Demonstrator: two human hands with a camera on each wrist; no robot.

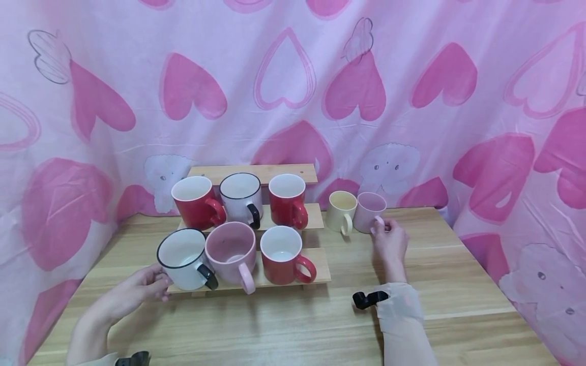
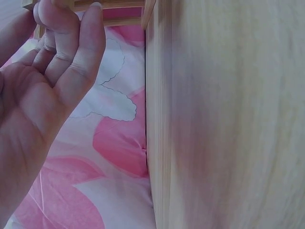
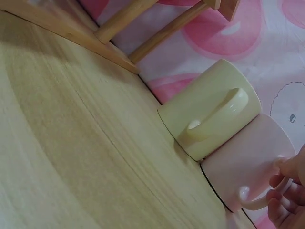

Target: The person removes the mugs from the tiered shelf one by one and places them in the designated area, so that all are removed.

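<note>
My right hand (image 1: 390,239) pinches the handle of a pink mug (image 1: 366,217) standing on the table at the right. Touching this mug on its left is a cream mug (image 3: 209,112), upright with its handle facing forward. At the left, my left hand (image 1: 133,292) grips the left end of the lower shelf of a wooden rack (image 1: 320,264), just beside a white mug with black rim and handle (image 1: 180,259); the fingertips are partly hidden. In the left wrist view, the curled fingers (image 2: 66,45) meet the wood at the top edge.
A larger pink mug (image 1: 231,251) and a red mug (image 1: 281,259) share the lower shelf. Above them sit a red mug (image 1: 194,203), a white black-rimmed mug (image 1: 240,198) and another red mug (image 1: 287,201). The top shelf (image 1: 252,174) is bare. A pink heart-patterned curtain (image 1: 288,76) hangs behind.
</note>
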